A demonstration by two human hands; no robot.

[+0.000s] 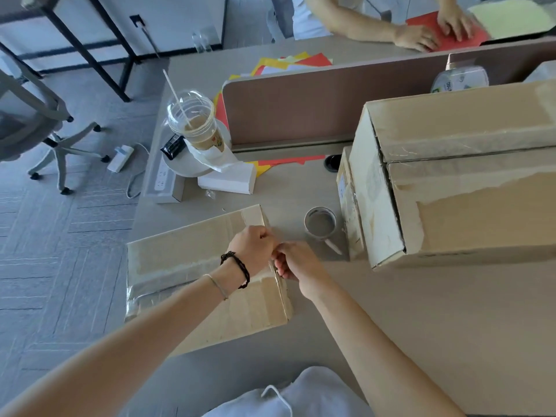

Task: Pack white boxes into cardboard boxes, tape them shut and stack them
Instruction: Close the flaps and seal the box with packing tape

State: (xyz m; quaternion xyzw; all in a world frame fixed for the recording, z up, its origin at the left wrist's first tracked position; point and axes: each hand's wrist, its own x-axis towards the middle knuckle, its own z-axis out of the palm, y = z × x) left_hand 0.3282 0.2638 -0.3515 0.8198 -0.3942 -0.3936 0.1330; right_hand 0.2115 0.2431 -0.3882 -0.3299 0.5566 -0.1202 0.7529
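A closed cardboard box [192, 275] lies on the desk in front of me, with clear tape along its top seam. My left hand [254, 246] rests on its right end with the fingers curled. My right hand [296, 263] meets it at the box's right edge, and both pinch a strip of clear tape [274, 264] there. A roll of clear tape [320, 222] stands on the desk just right of the box. A white box [227, 179] lies further back. A stack of two taped cardboard boxes [469, 176] stands at the right.
An iced drink cup [195, 121] with a straw stands on a white disc at the desk's left edge, beside a power strip [161, 179]. A brown divider [316, 103] crosses the desk; beyond it another person's hands press on coloured paper [445, 34]. An office chair [36, 124] is at left.
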